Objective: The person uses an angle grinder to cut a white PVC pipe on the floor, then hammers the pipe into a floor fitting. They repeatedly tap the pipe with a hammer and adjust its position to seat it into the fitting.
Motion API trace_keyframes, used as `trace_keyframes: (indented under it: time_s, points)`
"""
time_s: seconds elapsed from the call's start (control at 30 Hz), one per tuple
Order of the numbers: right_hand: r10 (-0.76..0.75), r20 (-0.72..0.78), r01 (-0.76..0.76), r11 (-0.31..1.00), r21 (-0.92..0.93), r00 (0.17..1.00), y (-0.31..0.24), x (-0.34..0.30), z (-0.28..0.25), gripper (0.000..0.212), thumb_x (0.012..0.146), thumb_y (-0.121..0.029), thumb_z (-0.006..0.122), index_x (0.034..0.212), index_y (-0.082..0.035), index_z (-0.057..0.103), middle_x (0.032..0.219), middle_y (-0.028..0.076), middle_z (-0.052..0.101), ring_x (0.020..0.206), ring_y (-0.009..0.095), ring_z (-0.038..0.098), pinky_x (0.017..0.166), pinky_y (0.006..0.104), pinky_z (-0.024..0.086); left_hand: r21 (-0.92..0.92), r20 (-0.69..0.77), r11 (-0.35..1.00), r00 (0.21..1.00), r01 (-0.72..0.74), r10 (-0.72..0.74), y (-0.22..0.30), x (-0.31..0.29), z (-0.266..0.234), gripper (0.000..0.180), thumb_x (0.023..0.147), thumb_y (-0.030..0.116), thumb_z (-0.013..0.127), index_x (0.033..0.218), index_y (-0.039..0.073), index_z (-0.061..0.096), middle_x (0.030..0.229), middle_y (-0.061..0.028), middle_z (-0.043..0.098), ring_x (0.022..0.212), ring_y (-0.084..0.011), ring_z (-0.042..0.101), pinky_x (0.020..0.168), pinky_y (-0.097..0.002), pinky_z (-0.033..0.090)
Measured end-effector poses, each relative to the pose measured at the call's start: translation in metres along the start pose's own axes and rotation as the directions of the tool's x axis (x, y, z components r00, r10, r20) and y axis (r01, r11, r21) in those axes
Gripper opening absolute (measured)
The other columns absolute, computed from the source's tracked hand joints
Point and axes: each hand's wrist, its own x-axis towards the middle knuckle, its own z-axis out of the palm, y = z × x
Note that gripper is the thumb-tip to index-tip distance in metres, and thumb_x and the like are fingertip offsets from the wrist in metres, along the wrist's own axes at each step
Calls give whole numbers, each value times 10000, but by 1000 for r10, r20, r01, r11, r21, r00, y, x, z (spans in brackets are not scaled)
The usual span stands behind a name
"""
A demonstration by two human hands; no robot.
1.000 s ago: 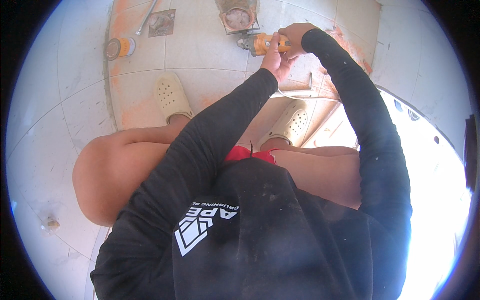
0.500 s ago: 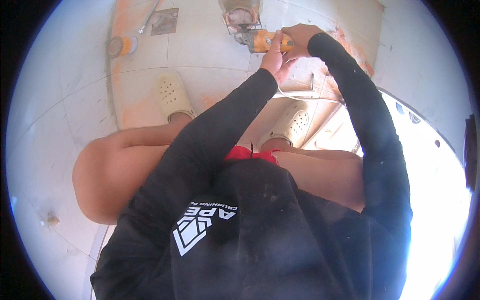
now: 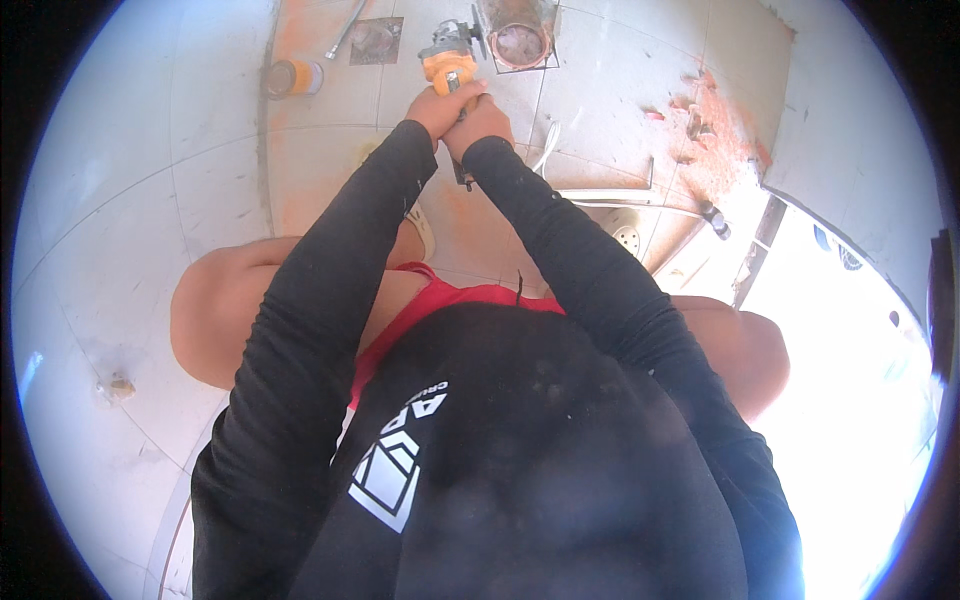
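Note:
A yellow angle grinder with a grey head points away from me, wrapped in both hands. My left hand is closed round its body from the left, thumb along the top. My right hand is closed on the lower body, close against the left. The dark cutting disc stands on edge at the left border of a square cutout in the tiles. Inside the cutout sits a round pipe opening with an orange-brown rim. I cannot tell whether the disc touches the tile.
Left of the grinder are a dark square patch, a metal-ended hose and an orange can-like thing. Orange debris lies to the right, near a white strip, a white cord and a hammer-like tool.
The grinder has swung from pointing left below the pipe opening to pointing away at its left side. Both hands moved left with it, and my right forearm came inward.

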Motion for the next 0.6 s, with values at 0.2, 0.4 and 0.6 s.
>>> trace_keyframes:
  time_s: [0.2, 0.4, 0.6]
  points:
    - [4, -35, -4, 1000, -12, 999, 11, -1, 7, 647, 810, -398, 766, 1222, 42, 532, 1066, 293, 721, 1023, 438, 716, 885, 488, 572, -44, 70, 999, 997, -23, 26, -12, 1, 4, 552, 902, 411, 780, 1257, 16, 628, 1088, -87, 711, 953, -187, 695, 840, -338, 544]
    - [5, -24, -5, 999, -34, 1000, 15, 2, 14, 630, 813, -385, 762, 1221, 42, 543, 1071, 292, 720, 1032, 433, 716, 892, 480, 574, -81, 96, 997, 995, -6, 14, -21, 7, 2, 522, 904, 404, 777, 1233, 25, 632, 1088, -84, 714, 963, -192, 705, 841, -337, 548]
    - [48, -9, -48, 998, -47, 999, 16, 2, 15, 653, 794, -389, 782, 1228, 44, 557, 1131, 280, 711, 1072, 422, 707, 918, 465, 573, -65, 133, 997, 990, 51, -42, -29, 16, 2, 515, 907, 409, 765, 1222, 23, 635, 1087, -90, 718, 952, -197, 712, 837, -343, 555]
